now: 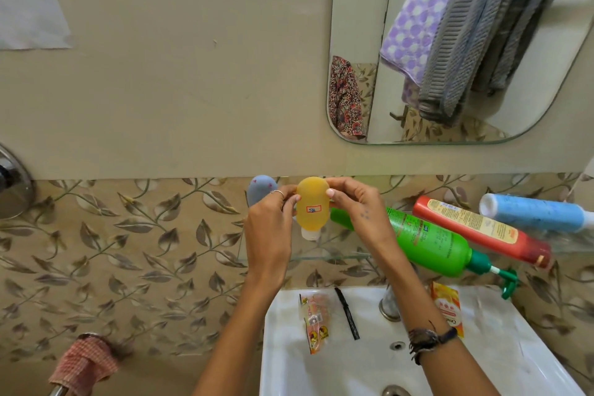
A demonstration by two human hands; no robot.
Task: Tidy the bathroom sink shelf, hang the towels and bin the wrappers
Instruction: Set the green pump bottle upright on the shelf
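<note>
A yellow squeeze bottle (312, 207) with a white cap stands cap-down on the glass shelf (334, 256). My left hand (269, 228) and my right hand (356, 206) both grip its sides. Behind my left hand a grey-blue squeeze bottle (261, 188) stands on the shelf. A green pump bottle (430, 243), a red bottle (475, 228) and a blue tube (533, 212) lie on their sides on the shelf's right part. Wrappers lie on the sink rim: a clear orange one (315, 320) and an orange sachet (447, 307).
A black pencil (347, 313) lies on the white sink (321, 370) beside the tap (389, 304). A red checked towel (84, 363) hangs on a rail at lower left. The mirror (456, 42) reflects a purple dotted towel and a grey towel.
</note>
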